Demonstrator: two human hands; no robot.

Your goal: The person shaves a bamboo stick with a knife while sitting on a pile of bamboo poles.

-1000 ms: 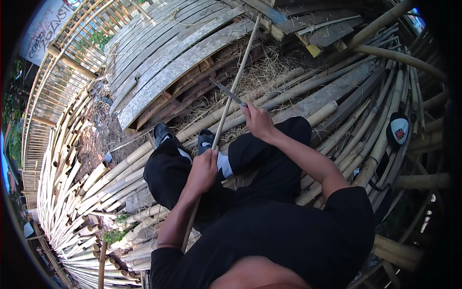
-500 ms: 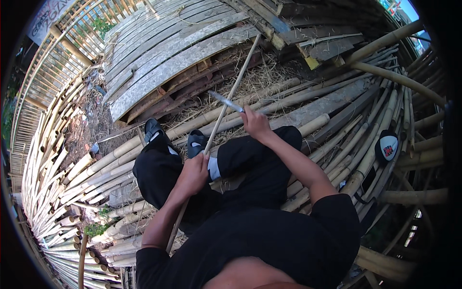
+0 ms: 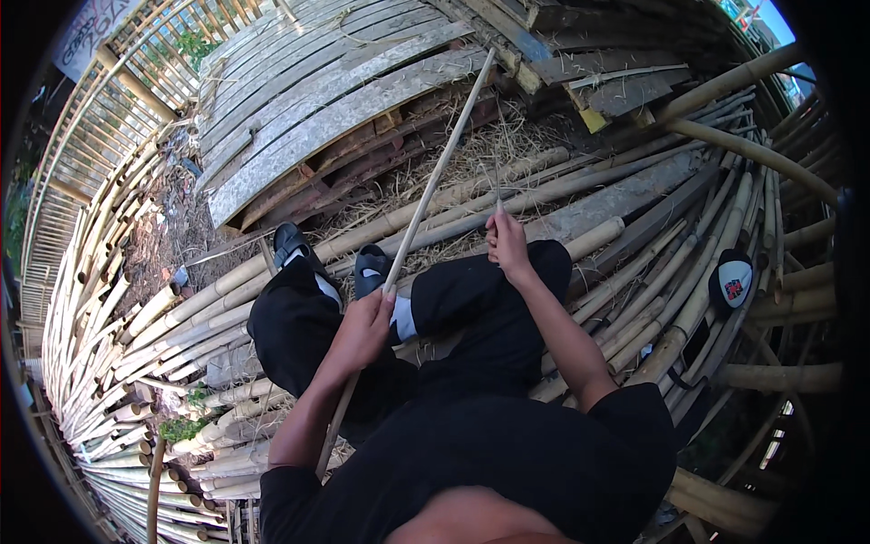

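My left hand point(image 3: 362, 326) is closed around a long thin bamboo strip point(image 3: 433, 181). The strip slants from under my left forearm up to the stacked boards beyond my feet. To the right of it, my right hand point(image 3: 509, 243) grips a knife point(image 3: 497, 189) with its thin blade pointing away from me, seen nearly edge-on. Blade and strip are apart. My fingers cover the knife's handle. Below the hands are my bent legs in black trousers, with dark sandals point(image 3: 372, 268) on my feet.
Bamboo poles point(image 3: 245, 288) lie all around and under me. Ahead stands a slatted wooden platform point(image 3: 317, 100), with dry shavings point(image 3: 535, 136) beside it. A stack of old boards point(image 3: 625, 72) is at the far right. A black and white cap point(image 3: 732, 279) rests on the right-hand poles.
My right hand has moved right and slightly toward me, away from the strip. The knife has turned from pointing across the strip to pointing straight ahead. My left hand stays nearly still.
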